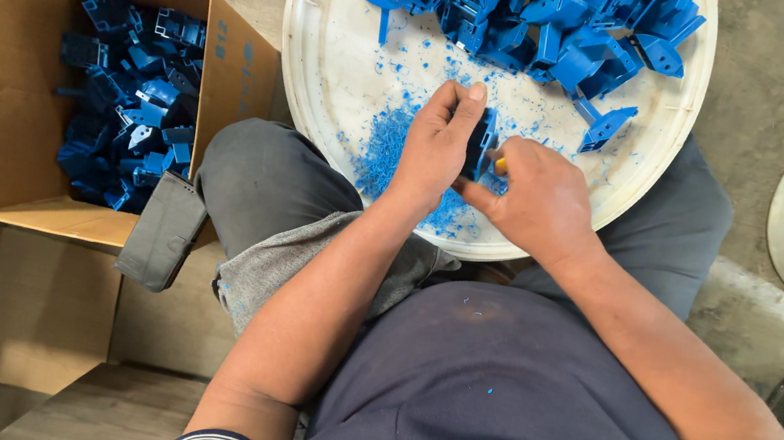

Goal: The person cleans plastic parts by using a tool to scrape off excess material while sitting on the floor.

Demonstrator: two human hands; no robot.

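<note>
Left hand (437, 145) clamped on blue part (479, 144), long axis near-to-far, right hand (541, 201) closed on small tool, touching it, over white tray (331, 71)

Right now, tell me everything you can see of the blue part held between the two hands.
The blue part looks like moulded plastic, dark blue, small and blocky. It stands roughly upright on its narrow side over the white round tray. The left hand grips it, thumb tip at its top. The right hand meets its lower edge, holding something with a small yellow tip; what that is cannot be told. Blue shavings lie on the tray just under it. Most of its shape is hidden by fingers.
</note>
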